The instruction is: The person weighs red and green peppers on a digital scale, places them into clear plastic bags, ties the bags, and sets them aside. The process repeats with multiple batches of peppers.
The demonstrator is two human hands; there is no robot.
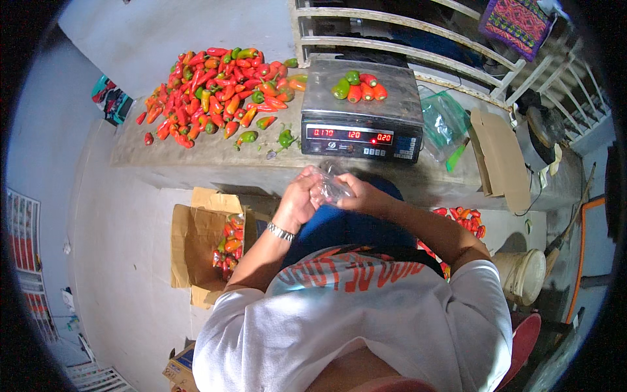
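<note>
L hand (300, 198): fingers closed on clr plastic bag (334, 190) | R hand (358, 195): pinching same bag, R side | bag: btwn hands, nr worktop (147, 155) front edge, in front of blk scale (359, 145) | scale: at worktop front edge, red/grn peppers (354, 93) mid-plate | pepper pile (215, 91): worktop L end | grn-tinted bag (445, 124): just R of scale

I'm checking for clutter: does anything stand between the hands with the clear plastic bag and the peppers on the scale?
Nothing loose shows. Between the left hand and right hand, both on the clear plastic bag, and the peppers, only the front panel of the scale intervenes.
</note>
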